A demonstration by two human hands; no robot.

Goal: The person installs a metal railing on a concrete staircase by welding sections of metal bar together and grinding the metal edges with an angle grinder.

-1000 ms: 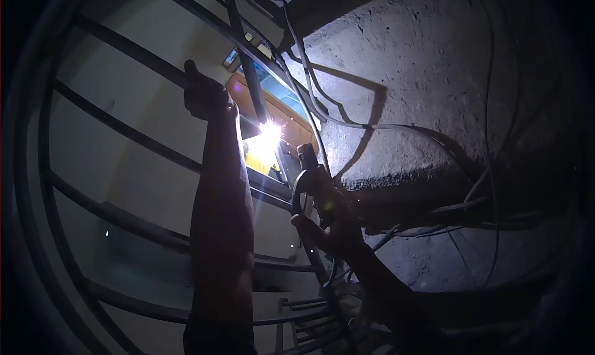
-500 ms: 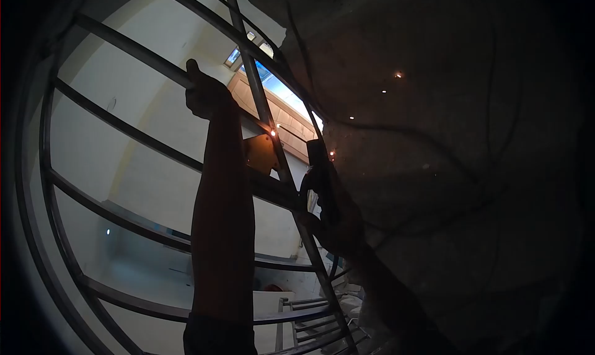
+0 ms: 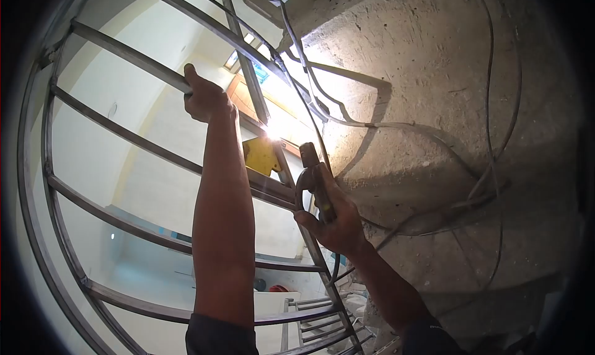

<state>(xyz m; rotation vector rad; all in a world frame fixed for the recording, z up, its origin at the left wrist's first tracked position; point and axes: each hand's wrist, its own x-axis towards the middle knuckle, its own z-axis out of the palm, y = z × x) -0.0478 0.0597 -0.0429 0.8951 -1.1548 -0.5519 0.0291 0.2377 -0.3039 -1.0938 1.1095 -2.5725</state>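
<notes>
My left hand [image 3: 207,98] is wrapped round a metal bar [image 3: 130,52] of a large frame of square tubes, its thumb up. My right hand [image 3: 338,222] grips a dark electrode holder [image 3: 319,188] beside the frame's long upright [image 3: 249,79]. A very bright welding arc [image 3: 271,132] burns where a crossbar meets this upright; its glare hides the joint and the electrode's tip. Just below the glare, a yellow plate [image 3: 261,155] sits in the corner between the bars.
Cables [image 3: 489,107] hang and cross over a rough concrete wall [image 3: 427,64] at the right. At the bottom, beyond the frame, a metal rack of bars [image 3: 316,311] shows. A pale wall [image 3: 167,107] lies behind the frame.
The small glow with flying sparks has become a brilliant arc that lights up the whole scene. Both hands keep nearly the same places and grips.
</notes>
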